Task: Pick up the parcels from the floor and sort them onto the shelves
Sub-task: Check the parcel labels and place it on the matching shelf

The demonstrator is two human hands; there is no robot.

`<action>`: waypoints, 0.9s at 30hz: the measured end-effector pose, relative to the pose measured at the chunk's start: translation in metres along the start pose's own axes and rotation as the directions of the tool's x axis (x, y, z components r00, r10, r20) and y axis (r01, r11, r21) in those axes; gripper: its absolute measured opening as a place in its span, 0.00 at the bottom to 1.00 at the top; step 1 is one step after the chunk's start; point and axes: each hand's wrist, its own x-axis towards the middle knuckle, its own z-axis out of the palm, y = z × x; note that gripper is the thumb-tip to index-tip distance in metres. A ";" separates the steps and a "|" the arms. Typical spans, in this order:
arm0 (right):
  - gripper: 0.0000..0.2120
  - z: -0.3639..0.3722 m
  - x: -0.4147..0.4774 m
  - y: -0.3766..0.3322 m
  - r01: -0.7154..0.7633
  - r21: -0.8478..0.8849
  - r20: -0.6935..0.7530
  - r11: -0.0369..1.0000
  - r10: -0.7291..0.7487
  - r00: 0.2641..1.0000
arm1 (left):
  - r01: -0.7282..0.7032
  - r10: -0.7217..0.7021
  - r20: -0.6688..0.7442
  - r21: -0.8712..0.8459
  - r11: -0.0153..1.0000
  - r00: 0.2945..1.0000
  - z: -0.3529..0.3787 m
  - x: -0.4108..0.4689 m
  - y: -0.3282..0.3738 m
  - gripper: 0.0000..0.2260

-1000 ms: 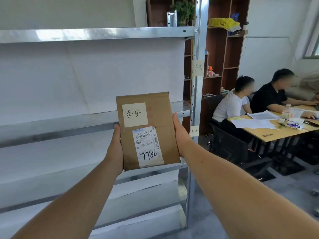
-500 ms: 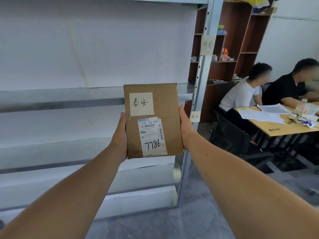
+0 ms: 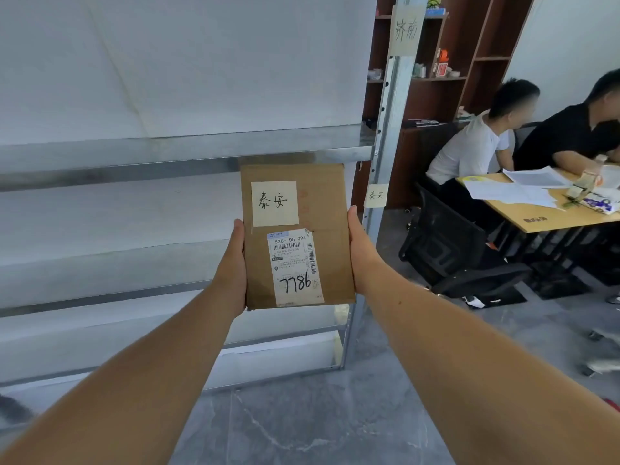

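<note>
Brown parcel [image 3: 297, 236] upright before the metal shelves [image 3: 181, 156], left hand [image 3: 231, 263] and right hand [image 3: 360, 253] each with a grip on one side edge.

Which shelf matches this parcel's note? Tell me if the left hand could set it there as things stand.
Probably yes: the parcel, its note matching the lower tag on the post, is in both hands before that bare shelf.

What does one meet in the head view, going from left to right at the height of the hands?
left hand → parcel → right hand → shelf post → black chair → wooden table
</note>
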 end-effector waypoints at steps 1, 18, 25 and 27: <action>0.32 -0.003 0.003 0.003 -0.002 -0.001 -0.001 1.000 0.002 1.000 | 0.010 -0.010 -0.009 0.006 1.000 1.000 0.001 0.002 -0.004 0.32; 0.32 -0.051 0.044 0.040 -0.083 0.012 -0.081 0.996 0.084 0.993 | 0.081 -0.079 -0.036 0.041 0.996 0.996 0.022 0.032 -0.057 0.31; 0.31 -0.053 0.058 0.041 -0.116 0.022 -0.043 0.993 0.116 0.992 | 0.069 -0.066 -0.066 0.047 0.996 0.996 0.024 0.046 -0.060 0.29; 0.32 -0.054 0.060 0.043 -0.121 0.020 -0.046 0.992 0.122 0.991 | 0.061 -0.056 -0.077 0.057 0.997 0.995 0.024 0.049 -0.060 0.29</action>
